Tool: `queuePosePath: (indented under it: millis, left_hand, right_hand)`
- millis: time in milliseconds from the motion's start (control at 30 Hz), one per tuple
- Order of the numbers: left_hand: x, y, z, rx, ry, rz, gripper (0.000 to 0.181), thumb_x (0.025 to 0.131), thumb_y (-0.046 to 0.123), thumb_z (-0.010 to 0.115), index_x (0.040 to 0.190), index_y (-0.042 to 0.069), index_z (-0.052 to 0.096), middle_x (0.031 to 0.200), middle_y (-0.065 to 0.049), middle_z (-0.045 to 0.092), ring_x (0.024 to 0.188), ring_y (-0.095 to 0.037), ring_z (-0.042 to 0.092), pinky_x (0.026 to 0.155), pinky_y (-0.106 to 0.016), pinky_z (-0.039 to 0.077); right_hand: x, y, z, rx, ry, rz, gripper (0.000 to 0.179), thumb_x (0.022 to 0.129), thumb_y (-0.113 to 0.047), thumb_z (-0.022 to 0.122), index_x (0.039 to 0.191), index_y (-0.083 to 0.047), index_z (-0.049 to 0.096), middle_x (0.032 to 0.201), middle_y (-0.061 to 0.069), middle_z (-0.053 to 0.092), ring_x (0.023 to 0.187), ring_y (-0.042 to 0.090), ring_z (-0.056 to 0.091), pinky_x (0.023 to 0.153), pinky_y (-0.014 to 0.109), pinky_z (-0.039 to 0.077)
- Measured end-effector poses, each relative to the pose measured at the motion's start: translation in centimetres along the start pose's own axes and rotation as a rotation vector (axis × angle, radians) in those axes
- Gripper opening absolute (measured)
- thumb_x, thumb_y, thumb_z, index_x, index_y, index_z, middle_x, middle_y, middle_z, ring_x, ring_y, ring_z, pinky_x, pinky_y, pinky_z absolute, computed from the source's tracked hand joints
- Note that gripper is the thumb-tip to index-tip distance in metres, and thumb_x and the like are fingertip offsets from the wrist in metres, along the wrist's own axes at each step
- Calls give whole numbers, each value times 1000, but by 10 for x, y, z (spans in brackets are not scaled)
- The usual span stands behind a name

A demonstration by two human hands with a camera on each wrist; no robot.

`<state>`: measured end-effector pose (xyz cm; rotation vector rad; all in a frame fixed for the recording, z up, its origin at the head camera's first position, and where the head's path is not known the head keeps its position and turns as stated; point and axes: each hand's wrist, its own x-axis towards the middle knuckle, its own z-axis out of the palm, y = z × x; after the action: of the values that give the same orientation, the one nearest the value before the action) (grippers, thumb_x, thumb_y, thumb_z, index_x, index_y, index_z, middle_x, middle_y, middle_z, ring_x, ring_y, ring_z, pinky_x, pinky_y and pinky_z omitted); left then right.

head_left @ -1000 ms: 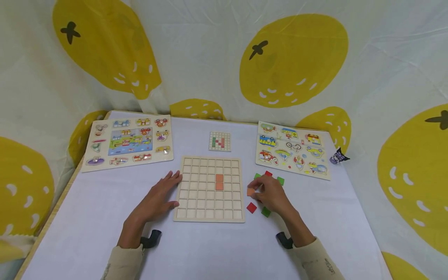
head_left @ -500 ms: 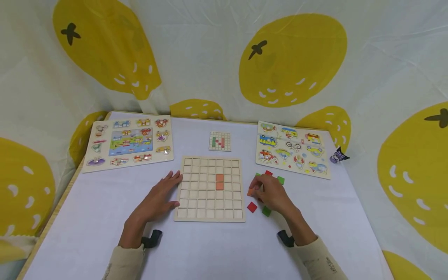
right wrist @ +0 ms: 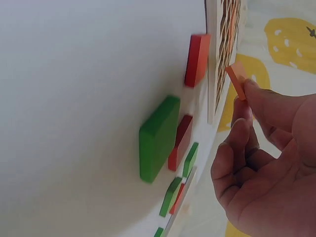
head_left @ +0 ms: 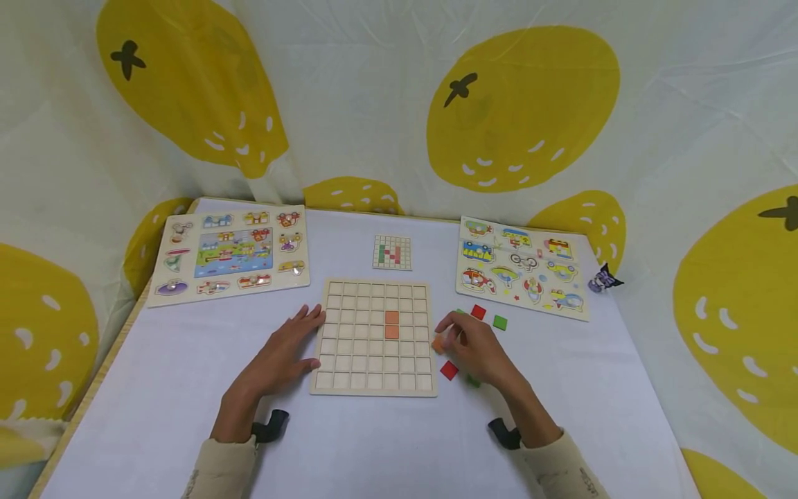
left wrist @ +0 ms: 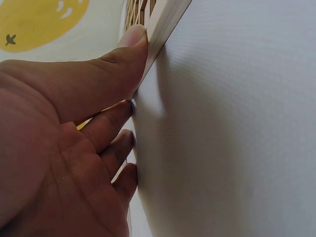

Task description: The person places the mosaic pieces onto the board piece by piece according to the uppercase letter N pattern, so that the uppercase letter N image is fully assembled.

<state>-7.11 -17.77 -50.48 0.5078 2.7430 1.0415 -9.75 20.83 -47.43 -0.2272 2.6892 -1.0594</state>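
My right hand (head_left: pixel 480 346) pinches a small orange square tile (head_left: pixel 439 344) between thumb and fingertip, just off the right edge of the wooden grid board (head_left: pixel 374 392). In the right wrist view the orange tile (right wrist: pixel 237 79) is tilted and raised above the table. Two orange tiles, an upper one (head_left: pixel 391 317) and a lower one (head_left: pixel 391 332), lie in adjoining cells of one column. Along the board's left edge rests my left hand (head_left: pixel 282 353), fingers extended. Its thumb (left wrist: pixel 133 37) touches the board's side in the left wrist view.
Around my right hand lie red tiles (head_left: pixel 449 371) and green tiles (head_left: pixel 500 322), some partly hidden. Behind the board is a small pattern card (head_left: pixel 392 252). Picture puzzles stand at back left (head_left: pixel 293 282) and back right (head_left: pixel 536 246), with a small purple figurine (head_left: pixel 602 280) beyond.
My right hand has moved slightly left with the orange tile, bringing it closer to the board and uncovering more of the red tile behind. The left hand stays in place.
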Motion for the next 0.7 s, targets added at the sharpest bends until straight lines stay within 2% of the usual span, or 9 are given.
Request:
queuePosePath:
  millis: [133,467,700]
  left_hand:
    - [0,0,0,0,3,1,94,82,1,86,163,3,39,175,-14,32,164,-43,21,131,-65,20]
    - [1,-1,1,4,4,-5,94,82,0,86,164,4,38,175,-14,31,164,-42,20,131,-65,20]
    - [1,-2,1,5,6,-2,94,83,0,86,164,4,38,175,-14,31,164,-42,21,131,-65,20]
  right_hand:
    - [-2,-5,5,8,-2,-30,19,98,-7,73,110,-22,71,88,-1,61,84,18,54,69,24,46]
    - [-4,-21,20,40,8,-20,20,95,-10,79,105,-24,69,84,-5,65,79,17,53,61,23,43]
    - [1,-29,31,50,-7,-11,16,94,-14,81,100,-23,69,83,-6,65,75,16,54,63,25,44]
